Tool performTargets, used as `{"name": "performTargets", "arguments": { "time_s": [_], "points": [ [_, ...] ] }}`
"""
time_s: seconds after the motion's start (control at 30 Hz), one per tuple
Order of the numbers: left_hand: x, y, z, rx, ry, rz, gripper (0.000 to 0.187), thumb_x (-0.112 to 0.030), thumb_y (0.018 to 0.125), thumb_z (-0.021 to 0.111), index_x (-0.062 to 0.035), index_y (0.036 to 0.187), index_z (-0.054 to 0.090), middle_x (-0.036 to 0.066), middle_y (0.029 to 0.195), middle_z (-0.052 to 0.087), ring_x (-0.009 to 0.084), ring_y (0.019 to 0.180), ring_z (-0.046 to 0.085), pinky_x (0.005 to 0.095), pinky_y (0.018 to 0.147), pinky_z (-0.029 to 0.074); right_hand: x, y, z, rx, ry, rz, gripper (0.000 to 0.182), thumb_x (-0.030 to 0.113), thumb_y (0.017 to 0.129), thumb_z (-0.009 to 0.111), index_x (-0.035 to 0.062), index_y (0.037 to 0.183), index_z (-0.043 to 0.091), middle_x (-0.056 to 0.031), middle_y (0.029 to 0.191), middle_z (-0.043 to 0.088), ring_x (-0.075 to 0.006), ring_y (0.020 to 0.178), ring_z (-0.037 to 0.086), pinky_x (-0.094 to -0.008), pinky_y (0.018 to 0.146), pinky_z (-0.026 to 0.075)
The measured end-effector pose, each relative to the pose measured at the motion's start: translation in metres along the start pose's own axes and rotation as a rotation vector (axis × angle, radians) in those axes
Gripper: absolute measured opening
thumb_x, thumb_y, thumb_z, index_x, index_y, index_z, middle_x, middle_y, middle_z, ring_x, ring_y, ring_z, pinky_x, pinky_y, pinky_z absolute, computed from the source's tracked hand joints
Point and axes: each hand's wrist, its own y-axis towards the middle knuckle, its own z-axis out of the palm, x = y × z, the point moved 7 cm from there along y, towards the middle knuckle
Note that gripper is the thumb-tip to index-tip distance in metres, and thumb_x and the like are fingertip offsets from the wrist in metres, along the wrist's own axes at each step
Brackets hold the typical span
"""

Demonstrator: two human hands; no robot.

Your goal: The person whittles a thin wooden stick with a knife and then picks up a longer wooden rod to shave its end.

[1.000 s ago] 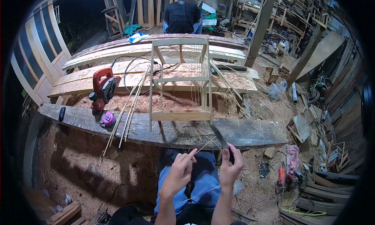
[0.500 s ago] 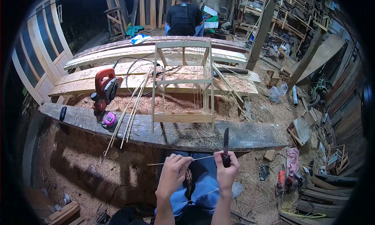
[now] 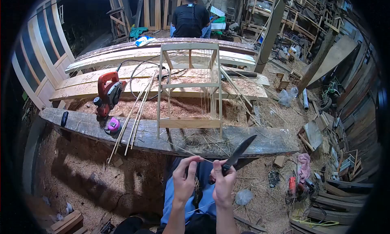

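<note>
My right hand (image 3: 224,185) is wrapped round the dark handle of a knife (image 3: 242,149), its blade pointing up and to the right. A thin wooden stick (image 3: 208,161) runs between my hands, one end beside my right thumb near the base of the blade. My left hand (image 3: 185,183) is closed, pinching this stick between thumb and fingers. In front of my hands stands a light wooden frame (image 3: 190,123) with thin upright sticks on its right side, resting on a weathered beam (image 3: 264,138).
Left on the beam are a red power planer (image 3: 109,93), a pink-and-black tape measure (image 3: 114,125) and several long thin sticks (image 3: 140,112). Shaving-strewn planks (image 3: 85,79) lie behind. A person (image 3: 190,20) sits at the back, facing away. A red power tool (image 3: 292,187) lies at right.
The knife has swung from nearly upright to a rightward slant. The stick has tilted, its left part now higher, and both hands have shifted slightly left.
</note>
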Motion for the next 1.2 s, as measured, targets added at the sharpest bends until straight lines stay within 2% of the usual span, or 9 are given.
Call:
{"name": "performTargets", "arguments": {
  "time_s": [0.1,0.17,0.53,0.77,0.87,0.9,0.97,1.07,1.2],
  "points": [
    [0.003,-0.004,0.007,0.012,-0.153,-0.045,0.018,-0.012,0.108,0.055,0.0026,0.109,0.066,0.009,0.106,0.072,0.0137,0.101,0.067,0.0289,0.093,0.051,-0.008,-0.004,0.006,0.019,-0.034,0.026,0.024,0.023,0.095,0.079,0.007,0.088,0.063,0.0075,0.071,0.055,-0.0019,0.062,0.045,-0.0211,0.055,0.034],
    [0.003,-0.004,0.006,-0.009,-0.212,-0.037,0.014,-0.005,0.107,0.055,0.0052,0.11,0.064,0.011,0.107,0.071,0.0128,0.099,0.067,0.0258,0.092,0.052,-0.009,-0.005,0.008,0.028,-0.05,0.036,0.023,0.022,0.095,0.079,0.0068,0.087,0.064,0.0079,0.072,0.056,-0.0015,0.064,0.045,-0.021,0.057,0.034],
    [0.012,0.0,-0.011,-0.072,-0.394,-0.104,0.014,-0.014,0.108,0.055,-0.0012,0.107,0.059,0.007,0.095,0.062,0.0131,0.09,0.058,0.0294,0.086,0.049,-0.014,-0.005,0.019,0.468,-0.338,0.144,0.026,0.027,0.096,0.078,0.0059,0.087,0.066,0.0105,0.073,0.052,0.0004,0.067,0.041,-0.0205,0.057,0.029],
    [0.015,0.0,-0.01,-0.068,-0.494,-0.081,0.009,-0.012,0.108,0.055,-0.0026,0.109,0.057,0.005,0.089,0.061,0.0114,0.08,0.058,0.0286,0.074,0.05,0.002,-0.001,0.011,0.472,-0.468,0.061,0.028,0.03,0.1,0.073,0.0022,0.102,0.071,0.0081,0.08,0.058,-0.0009,0.072,0.047,-0.0203,0.063,0.038],
    [0.018,-0.004,-0.006,-0.016,-0.574,-0.157,0.007,-0.011,0.107,0.055,-0.0035,0.11,0.056,0.003,0.09,0.059,0.0081,0.075,0.053,0.0261,0.066,0.046,0.018,0.002,0.01,0.404,-0.565,-0.132,0.042,0.041,0.1,0.069,0.0008,0.111,0.071,-0.0009,0.091,0.071,-0.0094,0.082,0.061,-0.0279,0.073,0.05],
    [0.019,-0.005,-0.007,-0.017,-0.574,-0.156,0.007,-0.011,0.107,0.055,-0.0035,0.11,0.056,0.003,0.09,0.059,0.0081,0.075,0.053,0.0261,0.066,0.046,0.014,0.003,0.009,0.405,-0.565,-0.131,0.042,0.041,0.1,0.069,0.0008,0.111,0.071,-0.0009,0.091,0.071,-0.0094,0.082,0.061,-0.0279,0.073,0.05],
    [0.021,-0.006,-0.004,0.02,-0.557,-0.198,0.007,-0.01,0.107,0.056,-0.0041,0.11,0.056,0.001,0.091,0.058,0.0051,0.071,0.047,0.0238,0.061,0.041,0.02,0.002,0.008,0.354,-0.663,-0.317,0.039,0.04,0.099,0.068,0.0025,0.111,0.072,-0.0081,0.092,0.073,-0.0194,0.082,0.067,-0.033,0.074,0.052],
    [0.018,-0.006,-0.004,0.018,-0.461,-0.216,0.008,-0.01,0.107,0.056,-0.0042,0.113,0.056,-0.001,0.09,0.057,0.0031,0.071,0.044,0.0225,0.061,0.039,0.036,-0.003,0.019,0.368,-0.827,-0.401,0.033,0.035,0.097,0.071,0.0054,0.111,0.074,-0.012,0.09,0.071,-0.0272,0.08,0.066,-0.0361,0.072,0.052],
    [0.012,-0.009,-0.005,0.039,-0.321,-0.157,0.013,-0.01,0.107,0.058,-0.0025,0.118,0.058,0.0,0.092,0.06,0.0036,0.073,0.048,0.0221,0.062,0.04,0.043,-0.007,0.027,0.364,-0.932,-0.458,0.03,0.031,0.093,0.074,0.007,0.11,0.074,-0.0111,0.085,0.067,-0.0291,0.077,0.064,-0.0387,0.07,0.051]
  ]
}}
